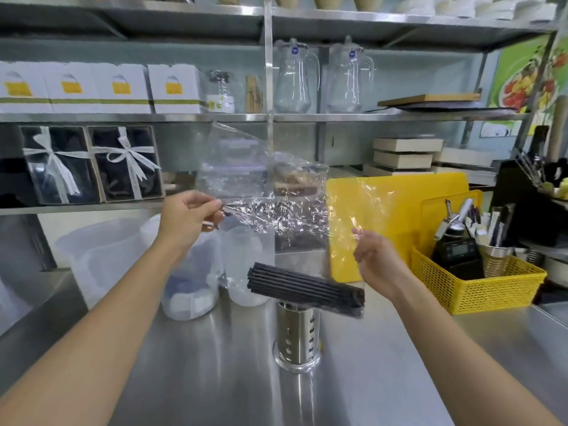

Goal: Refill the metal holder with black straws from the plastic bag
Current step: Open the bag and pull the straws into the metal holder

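A clear crinkled plastic bag hangs in the air between my hands. My left hand pinches its upper left edge. My right hand grips its right side. A bundle of black straws lies sideways in the bottom of the bag, just over the mouth of the perforated metal holder. The holder stands upright on the steel counter; its inside is hidden behind the straws.
Translucent plastic jugs and containers stand at left behind the holder. A yellow cutting board leans at right beside a yellow basket of tools. Shelves with boxes and glass pitchers rise behind.
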A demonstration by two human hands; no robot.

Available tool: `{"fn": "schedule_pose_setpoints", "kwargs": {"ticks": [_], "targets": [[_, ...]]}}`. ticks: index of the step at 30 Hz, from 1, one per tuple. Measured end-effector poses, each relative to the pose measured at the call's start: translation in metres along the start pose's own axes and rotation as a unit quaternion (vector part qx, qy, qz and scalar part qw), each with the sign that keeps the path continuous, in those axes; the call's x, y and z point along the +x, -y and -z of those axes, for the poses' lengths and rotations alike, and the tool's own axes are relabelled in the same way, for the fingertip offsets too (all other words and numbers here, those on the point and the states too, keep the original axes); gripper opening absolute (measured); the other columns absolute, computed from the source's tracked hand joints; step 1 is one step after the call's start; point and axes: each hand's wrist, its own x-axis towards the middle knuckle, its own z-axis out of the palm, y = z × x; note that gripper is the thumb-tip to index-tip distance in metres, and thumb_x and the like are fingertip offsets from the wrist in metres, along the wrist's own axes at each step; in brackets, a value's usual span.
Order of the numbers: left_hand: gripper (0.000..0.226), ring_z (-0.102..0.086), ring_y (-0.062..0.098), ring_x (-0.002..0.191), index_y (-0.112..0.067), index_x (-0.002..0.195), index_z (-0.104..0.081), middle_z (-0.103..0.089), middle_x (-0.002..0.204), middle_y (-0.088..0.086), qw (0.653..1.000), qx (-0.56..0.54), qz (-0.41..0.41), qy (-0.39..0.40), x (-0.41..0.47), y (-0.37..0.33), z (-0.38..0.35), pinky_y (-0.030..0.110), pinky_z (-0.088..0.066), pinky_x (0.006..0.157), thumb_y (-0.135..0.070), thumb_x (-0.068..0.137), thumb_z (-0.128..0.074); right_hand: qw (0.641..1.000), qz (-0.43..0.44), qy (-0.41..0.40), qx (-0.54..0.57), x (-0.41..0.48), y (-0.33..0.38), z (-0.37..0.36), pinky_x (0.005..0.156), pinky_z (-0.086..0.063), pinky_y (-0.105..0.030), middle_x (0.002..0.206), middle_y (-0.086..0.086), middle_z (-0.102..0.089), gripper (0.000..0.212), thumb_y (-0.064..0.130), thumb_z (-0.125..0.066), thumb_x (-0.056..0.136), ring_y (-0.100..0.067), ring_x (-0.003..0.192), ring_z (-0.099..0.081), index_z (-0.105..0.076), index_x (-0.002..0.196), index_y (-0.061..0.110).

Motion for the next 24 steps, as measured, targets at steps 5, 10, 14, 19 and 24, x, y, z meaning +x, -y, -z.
{"fn": "schedule_pose_setpoints", "kwargs": {"ticks": [5,10,14,19,24], "targets": [[0.008,-0.065,0.006,0.053,-0.014,0.075,-0.065,-0.07,0.055,-0.007,0.999,-0.033,0.009,-0.02,0.0,0.007,0.002,0.017,-0.052,0.047,-0.01,0.081,-0.065,0.989,0.04,-0.092,-0.111,-0.002,0.0,0.01,0.091,-0.041,-0.034,0.089,-0.011,-0.062,0.019,-0.013,-0.056,0.076,-0.024,0.091,-0.055,-0.065,0.083,0.002],[0.006,-0.065,0.005,0.055,-0.015,0.077,-0.063,-0.069,0.054,-0.008,0.995,-0.087,0.041,-0.035,-0.004,0.017,-0.009,0.017,-0.052,0.049,-0.012,0.082,-0.065,0.981,0.076,-0.121,-0.132,-0.003,-0.004,0.007,0.067,-0.038,-0.033,0.08,0.0,-0.063,0.017,0.024,-0.049,0.092,-0.014,0.078,-0.058,-0.063,0.084,0.021],[0.007,-0.065,0.005,0.055,-0.017,0.075,-0.063,-0.068,0.053,-0.008,0.991,-0.107,0.063,-0.053,-0.009,0.027,-0.021,0.017,-0.05,0.046,-0.013,0.081,-0.066,0.988,0.069,-0.11,-0.085,0.002,-0.003,0.004,0.059,-0.026,-0.028,0.071,0.0,-0.035,0.005,0.013,-0.047,0.09,-0.013,0.064,-0.032,-0.048,0.086,0.016],[0.009,-0.066,0.009,0.057,-0.016,0.073,-0.065,-0.068,0.053,-0.006,0.983,-0.139,0.102,-0.069,-0.014,0.039,-0.025,0.016,-0.047,0.045,-0.012,0.081,-0.066,0.988,0.049,-0.11,-0.098,-0.003,0.004,0.015,0.07,-0.039,-0.031,0.097,-0.011,-0.052,0.029,-0.008,-0.047,0.074,-0.023,0.092,-0.047,-0.06,0.094,0.008],[0.012,-0.065,0.009,0.064,-0.018,0.074,-0.061,-0.069,0.057,-0.008,0.978,-0.151,0.138,-0.035,-0.021,0.052,-0.031,0.024,-0.049,0.066,-0.014,0.085,-0.062,0.965,0.15,-0.11,-0.187,-0.007,0.01,0.033,0.068,-0.036,-0.018,0.089,-0.004,-0.063,0.014,0.009,-0.064,0.082,-0.007,0.082,-0.055,-0.067,0.094,0.002]]}}
